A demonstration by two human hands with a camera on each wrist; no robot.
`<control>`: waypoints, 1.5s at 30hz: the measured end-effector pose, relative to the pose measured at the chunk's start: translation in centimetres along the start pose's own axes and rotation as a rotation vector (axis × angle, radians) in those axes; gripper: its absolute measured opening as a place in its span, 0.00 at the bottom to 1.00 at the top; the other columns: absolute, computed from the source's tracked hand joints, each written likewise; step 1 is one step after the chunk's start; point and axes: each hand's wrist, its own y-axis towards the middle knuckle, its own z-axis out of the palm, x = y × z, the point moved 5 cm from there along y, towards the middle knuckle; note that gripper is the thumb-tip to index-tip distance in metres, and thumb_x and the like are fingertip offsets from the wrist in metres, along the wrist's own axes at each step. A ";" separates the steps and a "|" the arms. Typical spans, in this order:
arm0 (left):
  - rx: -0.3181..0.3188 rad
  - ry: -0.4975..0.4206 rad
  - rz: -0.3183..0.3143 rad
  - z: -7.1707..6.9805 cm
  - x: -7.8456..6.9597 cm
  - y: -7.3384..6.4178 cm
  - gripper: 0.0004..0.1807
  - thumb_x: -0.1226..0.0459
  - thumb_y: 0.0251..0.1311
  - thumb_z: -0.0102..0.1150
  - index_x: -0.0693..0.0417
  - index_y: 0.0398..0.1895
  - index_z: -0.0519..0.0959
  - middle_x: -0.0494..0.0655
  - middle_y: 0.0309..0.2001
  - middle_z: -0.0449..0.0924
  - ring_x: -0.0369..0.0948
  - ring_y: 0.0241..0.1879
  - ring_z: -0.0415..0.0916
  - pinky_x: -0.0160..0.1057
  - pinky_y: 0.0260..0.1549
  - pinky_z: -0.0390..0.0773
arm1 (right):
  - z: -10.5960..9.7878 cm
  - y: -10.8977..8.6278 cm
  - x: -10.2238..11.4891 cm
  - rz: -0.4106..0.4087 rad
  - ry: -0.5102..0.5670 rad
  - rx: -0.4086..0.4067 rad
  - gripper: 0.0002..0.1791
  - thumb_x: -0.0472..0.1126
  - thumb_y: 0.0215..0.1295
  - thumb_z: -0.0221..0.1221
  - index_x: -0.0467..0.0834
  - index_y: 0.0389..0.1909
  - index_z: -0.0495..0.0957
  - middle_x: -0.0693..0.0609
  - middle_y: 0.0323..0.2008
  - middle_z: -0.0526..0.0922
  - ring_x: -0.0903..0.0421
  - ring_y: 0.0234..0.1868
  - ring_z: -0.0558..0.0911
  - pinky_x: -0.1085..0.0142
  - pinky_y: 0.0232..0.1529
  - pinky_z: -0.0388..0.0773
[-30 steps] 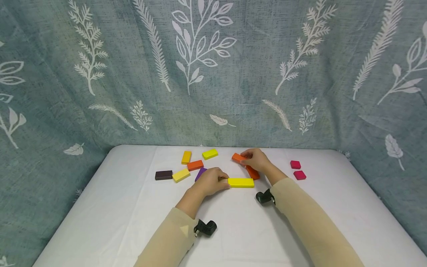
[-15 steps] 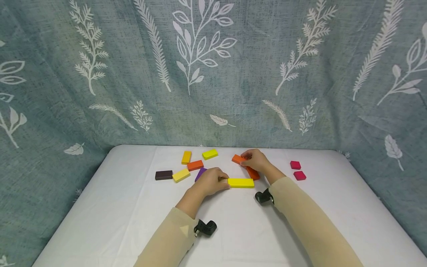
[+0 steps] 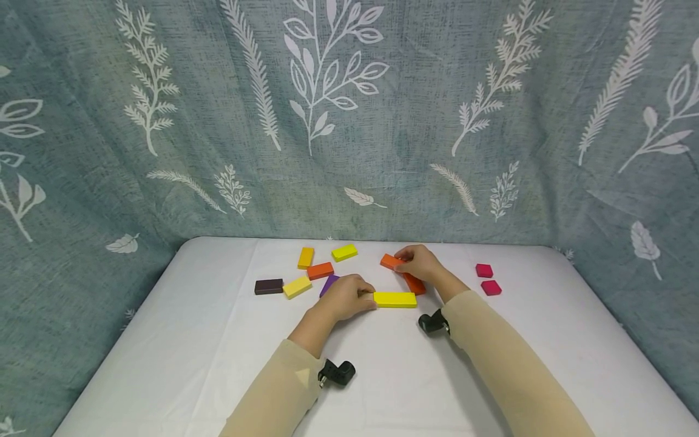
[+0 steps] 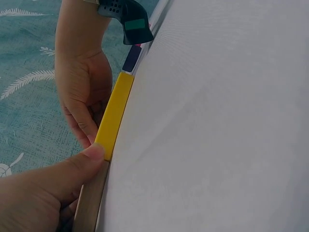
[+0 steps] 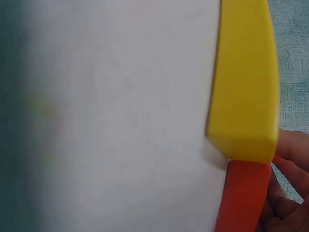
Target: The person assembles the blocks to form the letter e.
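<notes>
In the head view, my left hand (image 3: 344,297) pinches the left end of a long bright yellow block (image 3: 395,300). Its thumb tip lies at that block's end in the left wrist view, where a brown block (image 4: 89,203) adjoins it. Further back, my right hand (image 3: 422,262) grips an orange block (image 3: 391,261) between thumb and fingers, partly covering it. A red-orange block (image 3: 415,284) slants from under that hand to the yellow block's right end. The right wrist view shows the yellow block (image 5: 246,82) meeting the red-orange block (image 5: 244,193) at the corner.
Left of the hands lie a dark brown block (image 3: 269,287), a pale yellow block (image 3: 297,287), an orange-red block (image 3: 320,271), an amber block (image 3: 306,258), a lime-yellow block (image 3: 344,252) and a partly hidden purple block (image 3: 329,284). Two crimson blocks (image 3: 491,287) lie right on the white table (image 3: 164,364).
</notes>
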 end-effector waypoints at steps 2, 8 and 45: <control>-0.003 -0.002 0.000 0.0 0.0 0.0 0.17 0.54 0.61 0.70 0.47 0.52 0.86 0.38 0.44 0.82 0.36 0.44 0.77 0.38 0.51 0.76 | 0.0 0.1 0.0 -0.001 0.004 0.007 0.20 0.42 0.67 0.65 0.42 0.58 0.80 0.41 0.57 0.78 0.46 0.53 0.77 0.53 0.58 0.76; 0.003 -0.012 0.000 -0.1 0.0 0.0 0.18 0.53 0.61 0.70 0.47 0.52 0.86 0.38 0.43 0.82 0.36 0.44 0.77 0.38 0.51 0.76 | 0.0 0.2 -0.2 -0.007 0.011 0.015 0.21 0.42 0.67 0.66 0.43 0.59 0.80 0.41 0.57 0.78 0.46 0.53 0.77 0.54 0.57 0.76; -0.008 0.000 0.011 -0.1 0.0 -0.2 0.18 0.53 0.61 0.69 0.48 0.52 0.86 0.38 0.44 0.82 0.37 0.45 0.77 0.39 0.53 0.75 | 0.0 0.2 -0.3 -0.021 0.019 0.003 0.20 0.42 0.66 0.66 0.42 0.57 0.80 0.43 0.54 0.79 0.47 0.49 0.76 0.56 0.54 0.77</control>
